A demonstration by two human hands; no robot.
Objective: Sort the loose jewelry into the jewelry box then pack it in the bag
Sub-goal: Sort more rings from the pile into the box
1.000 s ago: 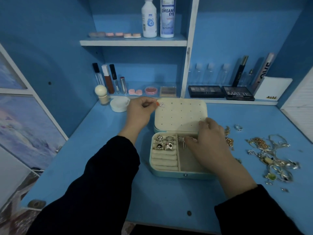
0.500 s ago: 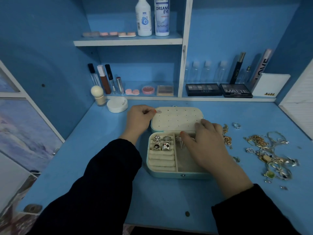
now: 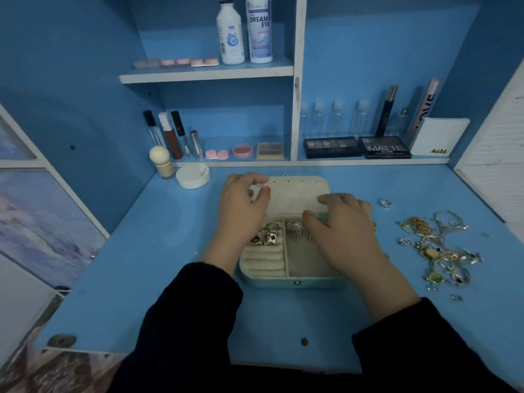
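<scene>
A pale green jewelry box point(image 3: 283, 280) lies open on the blue desk, its cream perforated lid point(image 3: 297, 194) folded back. Several rings point(image 3: 265, 235) sit in the ring rolls at the upper left of the tray, and a silver fan-shaped earring point(image 3: 295, 229) lies in the right compartment. My left hand point(image 3: 241, 211) pinches a small silver earring point(image 3: 260, 185) at the lid's left edge. My right hand point(image 3: 343, 228) rests over the right compartment and the lid's lower edge, fingers relaxed and bent. A pile of loose gold and silver jewelry point(image 3: 436, 245) lies to the right. No bag is in view.
A single silver ring point(image 3: 385, 202) lies near the pile. A white round jar point(image 3: 193, 175) and a cream bottle point(image 3: 161, 163) stand at the back left. Shelves behind hold lip products, palettes point(image 3: 385, 147), small bottles and two solution bottles point(image 3: 245, 29).
The lid has tipped further back and lies flatter. My left hand, still pinching the earring, has stayed at the lid's left edge. My right hand has shifted up toward the lid.
</scene>
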